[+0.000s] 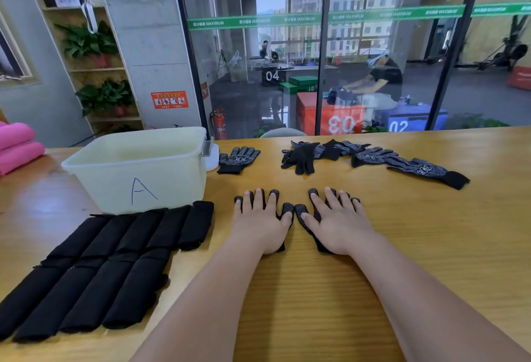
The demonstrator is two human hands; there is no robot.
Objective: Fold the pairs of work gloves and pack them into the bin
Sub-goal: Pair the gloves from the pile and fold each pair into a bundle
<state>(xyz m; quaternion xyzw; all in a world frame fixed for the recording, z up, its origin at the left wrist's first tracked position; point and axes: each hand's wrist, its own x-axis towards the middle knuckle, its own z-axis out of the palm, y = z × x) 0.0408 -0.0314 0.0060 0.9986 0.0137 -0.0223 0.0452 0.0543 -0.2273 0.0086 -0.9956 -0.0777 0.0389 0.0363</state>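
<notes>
Beneath the left grip (258,223) and the right grip (339,223), both spread flat with straight fingers, two dotted black gloves (301,213) lie side by side on the bench (316,289). Left of the grips stands one white bin (138,177) marked "A" in blue, with nine folded black bundles (94,269) on its near side. Beyond the grips lie one single glove (237,159) and a loose heap of gloves (359,154); farther off, a green strip (301,20) reads "MAXIMUM".

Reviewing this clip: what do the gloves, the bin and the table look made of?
Gloves: black knit fabric, matte, with rows of pale grip dots, probably rubbery. Bin: translucent whitish plastic, smooth; light shows through its walls. Table: wood or wood-look laminate, satin finish; grain lines and soft reflections.
</notes>
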